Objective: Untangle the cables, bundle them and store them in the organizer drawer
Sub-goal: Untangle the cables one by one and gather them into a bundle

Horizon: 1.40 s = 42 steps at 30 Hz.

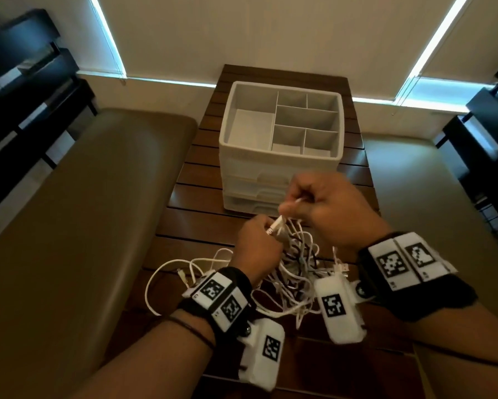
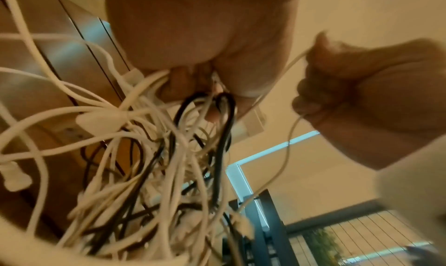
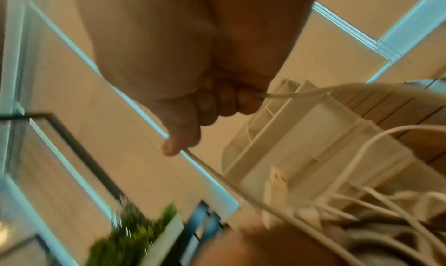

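Observation:
A tangle of white and black cables lies on the dark wooden slat table, partly lifted. My left hand grips a bunch of them near a white plug; in the left wrist view the cable tangle hangs below its curled fingers. My right hand, slightly higher, pinches one thin white cable and holds it taut; the same white cable runs out of that fist. The white organizer stands just beyond both hands, its divided top tray bare and its front drawers closed.
A tan padded bench runs along the table's left side, and another tan surface lies on the right. Dark shelving stands at far left and far right. Loose cable loops spill toward the table's left edge.

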{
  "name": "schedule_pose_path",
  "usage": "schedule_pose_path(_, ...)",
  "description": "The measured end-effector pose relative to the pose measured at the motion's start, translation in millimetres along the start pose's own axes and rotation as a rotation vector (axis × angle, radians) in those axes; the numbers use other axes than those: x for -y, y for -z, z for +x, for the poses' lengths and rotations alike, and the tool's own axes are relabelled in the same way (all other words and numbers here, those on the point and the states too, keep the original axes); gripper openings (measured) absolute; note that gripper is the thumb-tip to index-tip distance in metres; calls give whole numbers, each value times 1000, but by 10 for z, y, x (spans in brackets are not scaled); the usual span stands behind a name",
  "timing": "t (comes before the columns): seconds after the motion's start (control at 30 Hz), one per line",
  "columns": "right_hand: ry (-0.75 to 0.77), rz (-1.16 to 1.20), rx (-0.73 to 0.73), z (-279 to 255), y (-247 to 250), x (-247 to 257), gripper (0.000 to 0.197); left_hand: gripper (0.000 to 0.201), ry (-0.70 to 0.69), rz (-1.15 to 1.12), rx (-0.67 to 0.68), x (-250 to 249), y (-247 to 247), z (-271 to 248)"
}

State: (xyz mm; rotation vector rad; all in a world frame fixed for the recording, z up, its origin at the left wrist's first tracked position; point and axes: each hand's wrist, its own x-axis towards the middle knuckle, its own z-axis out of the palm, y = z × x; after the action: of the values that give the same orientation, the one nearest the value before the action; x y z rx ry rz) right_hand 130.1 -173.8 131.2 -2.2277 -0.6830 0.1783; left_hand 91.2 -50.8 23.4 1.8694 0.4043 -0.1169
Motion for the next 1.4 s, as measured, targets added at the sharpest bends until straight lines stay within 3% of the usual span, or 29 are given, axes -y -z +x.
schedule_pose_path(0.1,48,202,-287,18,312,-22,17,15,50,7,-69,49,158,88)
schedule_pose_path(0.2,90,233,-377,-69,455,-91,18,15,55,-58,-110,47,305,192)
schedule_pose_path(0.27,17,191,-212,-95,348,-78,18,14,86,-113,-126,51,339,246)
schedule_pose_path(0.37,-196,-128,275,-106,107,-151,12,15,129,-186,-82,78,312,254)
schedule_pose_path(0.43,-241,-276,354,-109,48,-265,12,16,124,-181,-60,127,292,245)
schedule_pose_path(0.5,-173,-179,216,-96,163,-298,13,19,112,-113,-79,200,302,219)
schedule_pose_path(0.6,17,453,-218,-77,590,-167,12,23,152,-25,-165,353,363,240)
schedule_pose_path(0.67,107,567,-342,-33,826,-122,13,29,169,26,-183,417,425,216)
schedule_pose_path(0.77,75,220,-258,60,865,-101,17,17,122,64,33,347,487,149)
schedule_pose_path(0.83,32,105,-198,88,759,-88,14,24,76,100,81,244,546,102)
schedule_pose_path(0.97,-17,-14,-210,96,538,-131,12,27,-26,132,-130,18,670,129)
schedule_pose_path(1.03,-16,-23,-283,125,462,-109,10,16,-25,41,-235,-103,730,149)
schedule_pose_path(1.1,-7,23,-376,156,443,-45,11,5,33,-90,-254,-229,798,126)
schedule_pose_path(1.2,63,163,-492,173,533,129,10,15,25,-192,-293,-454,1005,-2)
schedule_pose_path(1.3,169,262,-579,164,678,363,16,28,-91,-233,-458,-701,1353,-159)
schedule_pose_path(1.4,275,441,-567,181,687,594,18,33,-199,-293,-560,-927,1711,-401)
